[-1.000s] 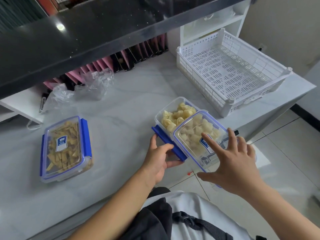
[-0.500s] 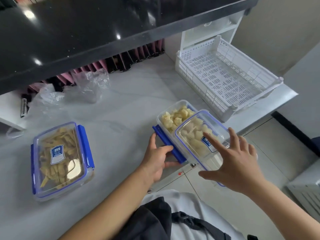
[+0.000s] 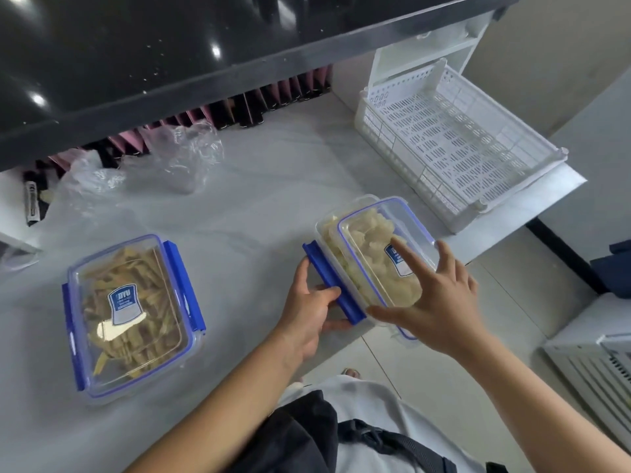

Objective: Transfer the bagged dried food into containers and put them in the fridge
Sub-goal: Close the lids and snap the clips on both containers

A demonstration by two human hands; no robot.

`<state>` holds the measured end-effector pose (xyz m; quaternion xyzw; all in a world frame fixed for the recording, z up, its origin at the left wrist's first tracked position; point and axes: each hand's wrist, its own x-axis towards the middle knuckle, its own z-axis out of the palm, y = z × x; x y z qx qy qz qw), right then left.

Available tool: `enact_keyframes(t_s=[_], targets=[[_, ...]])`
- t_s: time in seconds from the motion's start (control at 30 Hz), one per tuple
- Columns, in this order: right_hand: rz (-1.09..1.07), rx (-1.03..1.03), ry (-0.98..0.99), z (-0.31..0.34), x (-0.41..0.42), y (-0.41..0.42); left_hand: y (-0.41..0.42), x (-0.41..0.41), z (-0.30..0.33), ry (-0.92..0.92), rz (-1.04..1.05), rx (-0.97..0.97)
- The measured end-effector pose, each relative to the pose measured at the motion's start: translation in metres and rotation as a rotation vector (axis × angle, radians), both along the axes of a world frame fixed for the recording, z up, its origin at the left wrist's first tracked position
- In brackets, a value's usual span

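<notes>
Marble counter (image 3: 273, 186), near edge. Open container (image 3: 327, 230) of pale dried food sits at that edge, long axis running away from me and leftward. Its lid (image 3: 386, 247) lies skewed, offset right. My right hand (image 3: 440, 302) rests spread flat on it; my left hand (image 3: 310, 308) pinches the blue clasp (image 3: 329, 281). I judge the lid needs sliding left to seat.

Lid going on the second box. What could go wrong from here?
1. The lid sits offset on the container; clips may not latch, leaving a poor seal.
2. That container overhangs the counter edge; pressing with the right hand could tip it to the floor.
3. Piled food pieces may catch under the rim.
</notes>
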<state>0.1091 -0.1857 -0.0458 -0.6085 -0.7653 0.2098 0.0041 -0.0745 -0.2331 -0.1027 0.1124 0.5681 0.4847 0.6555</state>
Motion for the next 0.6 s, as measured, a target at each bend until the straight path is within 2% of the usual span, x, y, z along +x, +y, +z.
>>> enact_keyframes(t_s=[0.2,0.4,0.6], targets=[[0.018,-0.002,-0.127,-0.009,0.01,-0.029,0.0,-0.009,0.0,-0.013,-0.019,0.0],[-0.06,-0.004,-0.045,-0.021,-0.017,-0.01,0.003,-0.014,0.002,-0.027,-0.042,0.012],[-0.074,-0.005,-0.051,-0.016,-0.006,-0.019,0.006,-0.022,0.003,-0.044,-0.086,0.02]])
